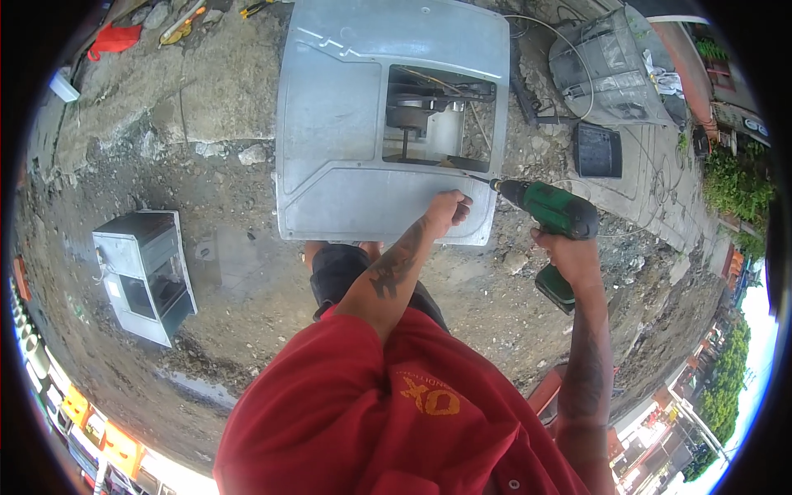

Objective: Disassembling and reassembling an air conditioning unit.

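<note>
My right hand point(571, 257) is wrapped round the grip of a green and black cordless drill point(554, 208), whose tip points left at the right edge of a large grey metal cabinet point(330, 198). I cannot tell whether the tip touches the metal. Over the cabinet's near panel, my left hand point(448, 211) is closed, its fingers curled together. Anything inside those fingers is hidden or too small to make out. Through a rectangular opening in the cabinet, a dark round motor-like part point(410, 114) and some thin rods show.
A smaller open metal housing point(144, 276) stands on the rough ground at left. Beyond the cabinet's right side are a battered grey tub-shaped part point(606, 70), a black tray point(597, 150) and a loose cable point(591, 82). A red cloth point(114, 40) lies far left.
</note>
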Available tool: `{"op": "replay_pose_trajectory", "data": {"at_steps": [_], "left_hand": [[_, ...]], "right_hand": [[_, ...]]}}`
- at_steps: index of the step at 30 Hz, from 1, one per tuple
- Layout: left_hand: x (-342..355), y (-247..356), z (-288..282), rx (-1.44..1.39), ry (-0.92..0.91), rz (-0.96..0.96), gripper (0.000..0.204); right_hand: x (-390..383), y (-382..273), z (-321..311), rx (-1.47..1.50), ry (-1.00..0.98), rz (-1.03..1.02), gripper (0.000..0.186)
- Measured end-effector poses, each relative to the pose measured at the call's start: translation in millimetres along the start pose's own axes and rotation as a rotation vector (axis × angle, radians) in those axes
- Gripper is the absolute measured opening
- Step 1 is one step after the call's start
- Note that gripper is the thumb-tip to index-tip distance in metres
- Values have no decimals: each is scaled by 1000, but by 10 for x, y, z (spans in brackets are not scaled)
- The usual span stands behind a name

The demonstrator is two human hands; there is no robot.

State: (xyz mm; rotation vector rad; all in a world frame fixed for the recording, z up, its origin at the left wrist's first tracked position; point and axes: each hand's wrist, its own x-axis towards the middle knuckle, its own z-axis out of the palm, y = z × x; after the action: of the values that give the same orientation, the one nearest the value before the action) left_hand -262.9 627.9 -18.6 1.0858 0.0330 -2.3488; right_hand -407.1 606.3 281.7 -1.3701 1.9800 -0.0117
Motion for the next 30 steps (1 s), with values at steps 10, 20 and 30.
{"op": "replay_pose_trajectory", "data": {"at_steps": [10,20,30], "left_hand": [[-452,181,-354,491,-6,4,16],[-501,183,-562,307,122,-26,17],[-404,328,-178,-159,97,-11,17]], "right_hand": [[20,-117,-20,-185,19,24,38],[-28,-321,35,-301,42,119,46],[-412,125,243,-331,201,-77,44]]}}
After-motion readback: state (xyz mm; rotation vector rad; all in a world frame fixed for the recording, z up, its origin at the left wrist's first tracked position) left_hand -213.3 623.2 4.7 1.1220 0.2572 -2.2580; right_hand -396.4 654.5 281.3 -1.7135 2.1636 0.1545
